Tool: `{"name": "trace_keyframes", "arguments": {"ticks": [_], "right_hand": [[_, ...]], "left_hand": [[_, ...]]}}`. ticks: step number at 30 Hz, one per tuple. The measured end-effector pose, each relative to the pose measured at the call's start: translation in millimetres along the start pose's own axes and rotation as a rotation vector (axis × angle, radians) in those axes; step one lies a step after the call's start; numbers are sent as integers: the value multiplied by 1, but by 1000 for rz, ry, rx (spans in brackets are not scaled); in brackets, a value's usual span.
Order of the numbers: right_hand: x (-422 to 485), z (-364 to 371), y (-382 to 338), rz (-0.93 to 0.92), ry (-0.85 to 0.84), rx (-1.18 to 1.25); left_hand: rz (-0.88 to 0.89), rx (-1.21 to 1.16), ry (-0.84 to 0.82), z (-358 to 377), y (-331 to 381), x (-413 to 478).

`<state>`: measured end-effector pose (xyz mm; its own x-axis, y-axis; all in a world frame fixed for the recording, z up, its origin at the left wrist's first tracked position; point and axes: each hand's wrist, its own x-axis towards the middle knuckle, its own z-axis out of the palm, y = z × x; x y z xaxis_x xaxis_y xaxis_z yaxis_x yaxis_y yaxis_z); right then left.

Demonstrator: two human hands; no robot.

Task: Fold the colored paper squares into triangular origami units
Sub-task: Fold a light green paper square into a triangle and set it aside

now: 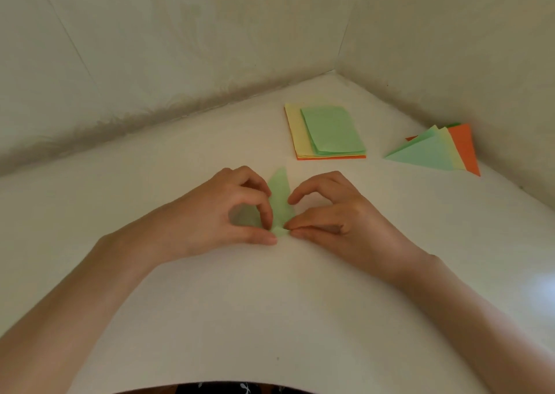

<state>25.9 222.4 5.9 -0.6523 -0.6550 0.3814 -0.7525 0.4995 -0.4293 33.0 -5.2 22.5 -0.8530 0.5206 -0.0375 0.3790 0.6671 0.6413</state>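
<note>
A light green paper [280, 202], partly folded into a narrow pointed shape, lies on the white table [270, 303] between my hands. My left hand [222, 216] pinches its near left corner between thumb and curled fingers and covers part of the sheet. My right hand [333, 213] pinches the near right corner with thumb and forefinger, its other fingers arched above the paper. The paper's far tip points away from me.
A stack of flat squares [326, 132], green on top over yellow and orange, lies further back to the right. A pile of folded triangles [435, 153] in green, yellow and orange sits by the right wall. Walls [180, 48] close the table's back and right.
</note>
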Motion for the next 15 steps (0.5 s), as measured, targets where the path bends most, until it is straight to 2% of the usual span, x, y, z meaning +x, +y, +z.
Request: {"name": "trace_keyframes", "arguments": {"ticks": [4,6,15], "right_hand": [[2,-3,-14,303,-89,229],[3,-4,-18,390,-92,288],[4,8,-19,407,-7,179]], "left_hand": [[-9,-92,20,2,-3,3],[-26,-118,48,4,-1,4],[-87,-76,76,9,3,7]]}}
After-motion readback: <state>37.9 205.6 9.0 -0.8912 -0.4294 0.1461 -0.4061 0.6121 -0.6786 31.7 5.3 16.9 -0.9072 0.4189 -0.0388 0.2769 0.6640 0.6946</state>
